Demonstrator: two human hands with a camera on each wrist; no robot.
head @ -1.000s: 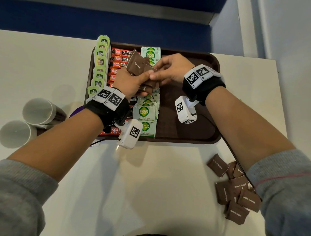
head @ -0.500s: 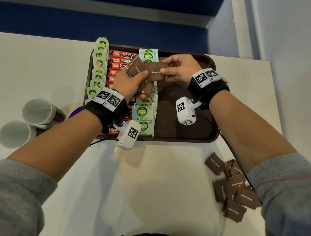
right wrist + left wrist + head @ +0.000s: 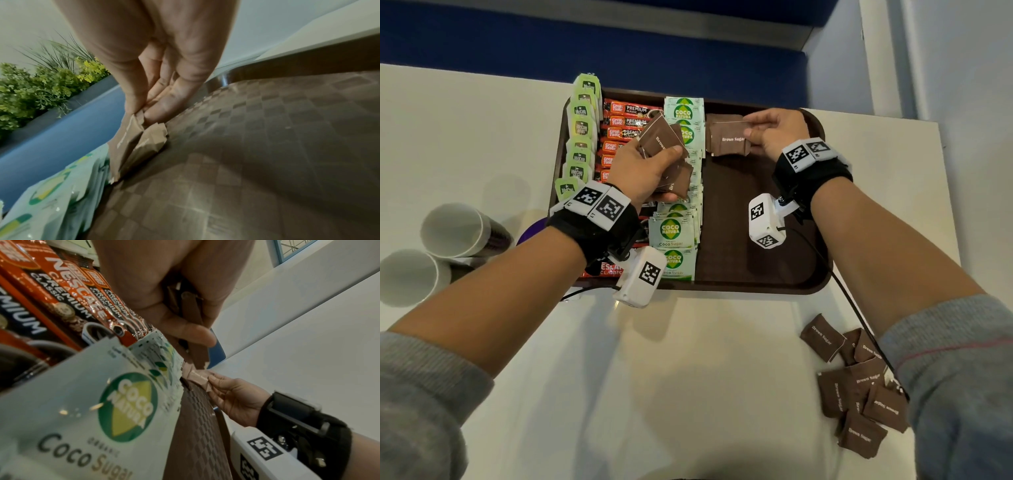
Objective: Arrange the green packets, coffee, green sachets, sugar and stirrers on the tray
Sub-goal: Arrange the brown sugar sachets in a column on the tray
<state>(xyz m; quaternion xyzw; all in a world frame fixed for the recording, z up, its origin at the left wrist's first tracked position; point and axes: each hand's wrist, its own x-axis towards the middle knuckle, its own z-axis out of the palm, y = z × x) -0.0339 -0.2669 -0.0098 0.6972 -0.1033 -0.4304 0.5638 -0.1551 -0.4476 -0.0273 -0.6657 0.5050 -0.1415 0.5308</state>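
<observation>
Right hand (image 3: 774, 132) pinches a sugar packet (image 3: 727, 138) at the tray's (image 3: 815, 274) twelve o'clock — set it flush beside the green sachets (image 3: 671, 233); left hand (image 3: 647, 171) grips spares (image 3: 662, 144).

Open floor on the tray's right half

We see bare tray (image 3: 756, 222) floor right of the Coco Sugar sachets (image 3: 671, 233); the coffee sticks (image 3: 626, 120) and green packets (image 3: 580, 137) fill the left. The right hand (image 3: 774, 132) blocks the far corner with brown sugar packets (image 3: 729, 138). On the worktop (image 3: 654, 377), loose brown packets (image 3: 859, 390) and cups (image 3: 455, 229) flank the approach.
</observation>
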